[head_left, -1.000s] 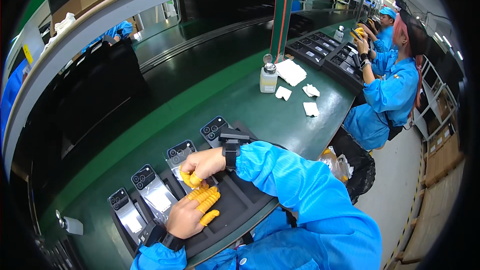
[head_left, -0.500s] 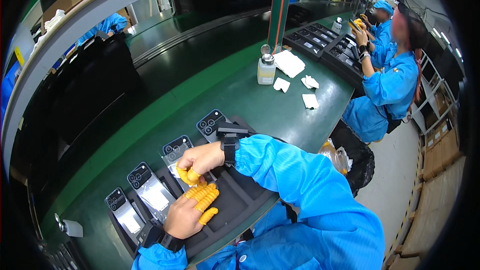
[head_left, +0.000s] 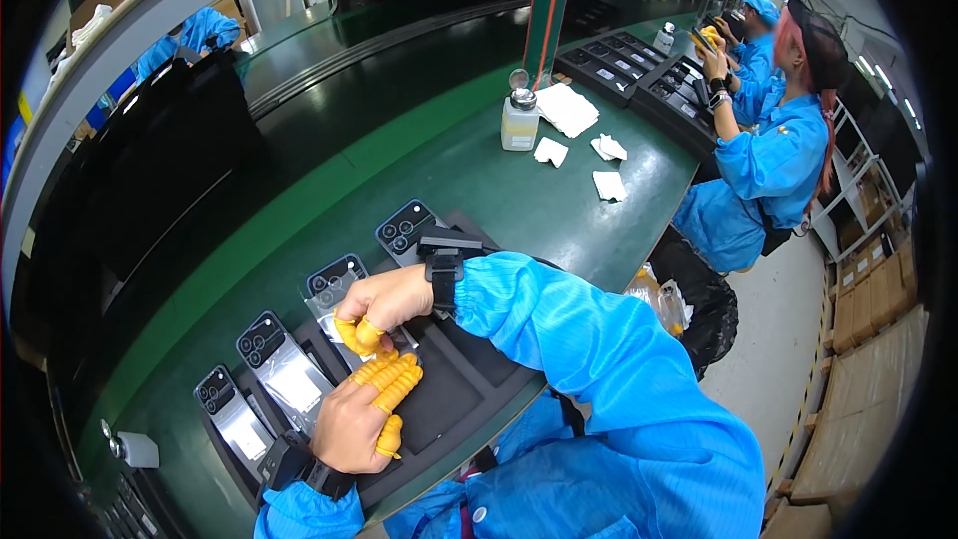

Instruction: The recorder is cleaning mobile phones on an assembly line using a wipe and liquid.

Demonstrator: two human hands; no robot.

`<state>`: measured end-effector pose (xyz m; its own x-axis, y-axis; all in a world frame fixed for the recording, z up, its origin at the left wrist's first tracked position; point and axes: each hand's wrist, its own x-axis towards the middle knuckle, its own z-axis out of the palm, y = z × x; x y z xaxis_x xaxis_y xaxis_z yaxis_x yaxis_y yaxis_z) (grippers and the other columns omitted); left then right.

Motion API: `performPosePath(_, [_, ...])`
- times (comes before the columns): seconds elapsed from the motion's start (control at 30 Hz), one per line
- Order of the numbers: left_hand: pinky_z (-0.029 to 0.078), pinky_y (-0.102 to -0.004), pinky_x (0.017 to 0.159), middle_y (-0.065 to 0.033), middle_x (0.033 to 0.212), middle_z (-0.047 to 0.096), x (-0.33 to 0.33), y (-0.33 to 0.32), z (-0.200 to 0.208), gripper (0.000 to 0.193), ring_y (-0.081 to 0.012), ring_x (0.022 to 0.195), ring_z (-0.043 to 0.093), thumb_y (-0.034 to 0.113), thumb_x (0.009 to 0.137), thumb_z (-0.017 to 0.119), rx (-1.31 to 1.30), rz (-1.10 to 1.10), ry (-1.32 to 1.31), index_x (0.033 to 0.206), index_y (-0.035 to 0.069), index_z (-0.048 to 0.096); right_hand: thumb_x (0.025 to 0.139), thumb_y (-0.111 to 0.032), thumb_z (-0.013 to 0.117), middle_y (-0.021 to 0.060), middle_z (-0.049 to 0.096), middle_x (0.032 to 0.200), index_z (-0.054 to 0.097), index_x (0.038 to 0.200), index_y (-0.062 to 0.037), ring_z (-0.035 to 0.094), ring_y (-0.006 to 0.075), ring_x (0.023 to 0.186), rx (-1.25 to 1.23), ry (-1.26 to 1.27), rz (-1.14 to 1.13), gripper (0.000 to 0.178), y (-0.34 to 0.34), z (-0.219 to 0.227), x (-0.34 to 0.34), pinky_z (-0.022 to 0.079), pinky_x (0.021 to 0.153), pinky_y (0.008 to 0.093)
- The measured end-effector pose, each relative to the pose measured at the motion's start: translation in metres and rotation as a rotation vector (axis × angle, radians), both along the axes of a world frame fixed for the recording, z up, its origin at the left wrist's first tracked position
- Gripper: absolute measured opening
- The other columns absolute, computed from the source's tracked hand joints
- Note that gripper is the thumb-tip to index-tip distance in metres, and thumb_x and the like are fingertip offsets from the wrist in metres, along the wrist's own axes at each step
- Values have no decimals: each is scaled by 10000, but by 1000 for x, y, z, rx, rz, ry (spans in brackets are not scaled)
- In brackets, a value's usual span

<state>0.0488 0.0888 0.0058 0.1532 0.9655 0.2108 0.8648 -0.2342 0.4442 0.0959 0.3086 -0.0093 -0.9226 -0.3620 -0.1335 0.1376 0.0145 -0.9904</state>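
My left hand [head_left: 349, 426], with yellow ribbed finger cots, is closed at the lower end of a phone [head_left: 337, 277]. My right hand [head_left: 389, 299], also in yellow cots, reaches across that phone with thumb and fingers pinched together just above the left fingertips. What either hand grips is hidden behind the fingers. Clear film shows at the phone's side. Further phones with triple-lens cameras, one at the far left [head_left: 239, 424], one beside it [head_left: 289, 374] and one at the right [head_left: 407, 230], lie in a black foam tray [head_left: 454, 404].
A pump bottle [head_left: 520, 122] stands near white wipes [head_left: 567, 110]; a second bottle [head_left: 135, 447] is at the left. A green post [head_left: 549, 15] rises behind. Co-workers in blue [head_left: 773, 155] sit at the right beside black trays [head_left: 611, 65]. A black bag [head_left: 711, 314] is below the table edge.
The whole view has shifted slightly, moving the scene left and up. My hands stay over the same phone. A lower digit of my left hand has drawn in and now points downward.
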Motion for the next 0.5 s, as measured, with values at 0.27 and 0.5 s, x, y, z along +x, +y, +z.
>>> performPosePath(0.27, [478,-434,1000,-140,1260,630,0,0,-2,514,-342,1153,601,233,804,687,14,4,19,1281,54,620,782,-69,649,96,635,757,657,840,28,642,175,650,10,-10,21,113,1,2,-1,522,598,280])
performPosePath(0.5, [489,-428,984,-139,1254,634,1,3,-3,534,-335,1149,605,321,815,733,18,5,22,1261,46,629,778,-67,654,83,622,788,653,826,26,630,159,676,34,-22,21,105,2,4,0,512,617,277])
